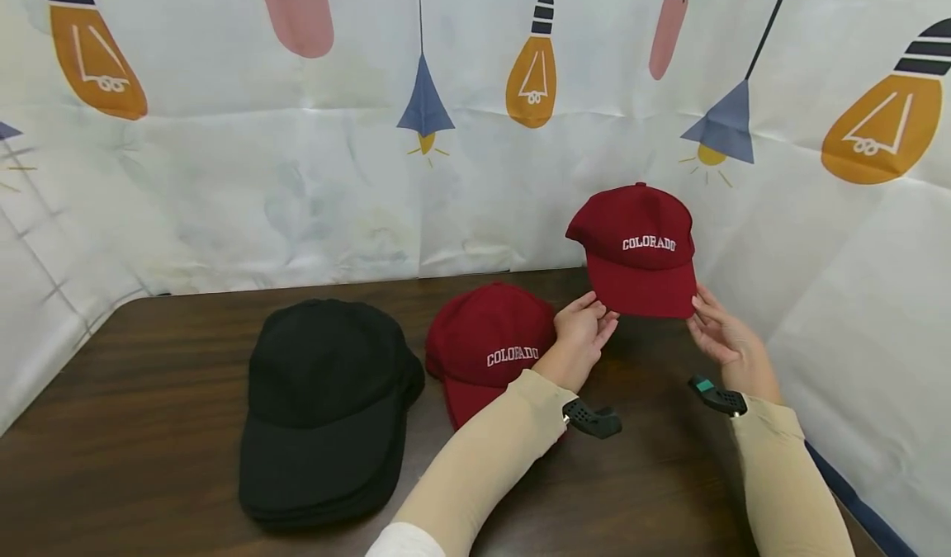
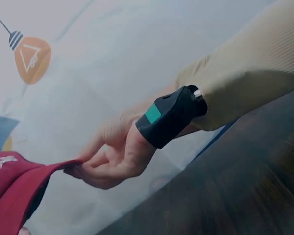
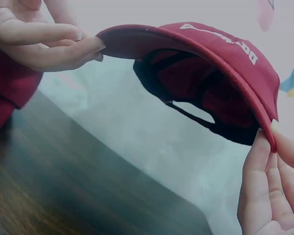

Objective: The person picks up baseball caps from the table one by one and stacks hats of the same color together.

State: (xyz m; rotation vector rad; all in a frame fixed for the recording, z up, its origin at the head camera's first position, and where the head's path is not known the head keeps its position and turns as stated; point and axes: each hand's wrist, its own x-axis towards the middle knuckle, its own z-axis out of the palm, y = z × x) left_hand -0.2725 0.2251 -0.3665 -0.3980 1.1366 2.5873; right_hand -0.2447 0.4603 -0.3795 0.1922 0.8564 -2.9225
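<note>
Above the table's far right part hangs a red cap [image 1: 645,247] with white COLORADO lettering, its brim toward me. My left hand [image 1: 583,328] pinches one corner of the brim, and my right hand [image 1: 730,342] pinches the other. From below, in the right wrist view, the cap's hollow inside [image 3: 186,81] and rear strap opening are visible between my left hand [image 3: 44,41] and right hand [image 3: 269,191]. The left wrist view shows my right hand [image 2: 117,152] gripping the brim edge. A second red COLORADO cap [image 1: 486,326] lies on the table, partly covered by my left forearm.
Black caps [image 1: 327,400], seemingly stacked, sit left of the red cap on the dark wooden table [image 1: 134,425]. Behind the table and along its right side hangs a white sheet [image 1: 334,186] printed with lamps and bulbs. Each wrist wears a black device [image 1: 716,396].
</note>
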